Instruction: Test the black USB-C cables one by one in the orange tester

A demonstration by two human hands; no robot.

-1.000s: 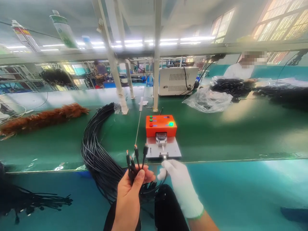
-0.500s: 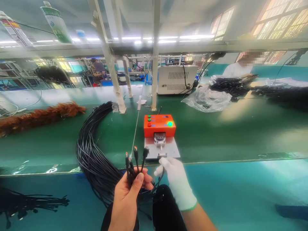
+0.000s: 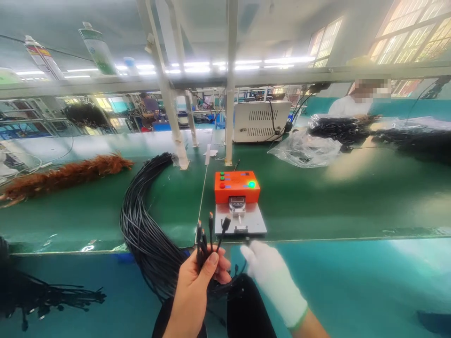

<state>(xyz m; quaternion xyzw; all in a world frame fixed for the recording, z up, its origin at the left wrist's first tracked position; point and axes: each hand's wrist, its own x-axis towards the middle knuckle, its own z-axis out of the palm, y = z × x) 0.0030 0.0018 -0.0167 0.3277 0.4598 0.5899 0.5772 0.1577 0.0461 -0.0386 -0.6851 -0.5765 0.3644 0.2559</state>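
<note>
My bare left hand (image 3: 197, 284) is closed around several black cables, their connector ends (image 3: 210, 225) fanned upward above the thumb. Some tips show orange. Just right of it, my right hand (image 3: 275, 277), in a white glove, has its thumb and fingers pinched together on a black cable (image 3: 243, 267); a small dark tip shows above the fingertips. Beyond the hands, at the bench edge, stands an orange tester box (image 3: 237, 188) with a green light lit. A small gauge (image 3: 237, 205) is fixed in front of it on a metal plate (image 3: 259, 220).
A thick bundle of black cables (image 3: 141, 206) curves over the bench edge toward my lap. A brown fluffy bundle (image 3: 66, 178) lies at left, a clear plastic bag (image 3: 306, 150) at right. Behind stand a white metal box (image 3: 260, 122) and shelf posts (image 3: 230, 94). A co-worker (image 3: 352, 103) sits at back right.
My right hand has drawn back from the fixture on the metal plate, toward me and to the right. My left hand still holds its cables. The whole view has shifted slightly.
</note>
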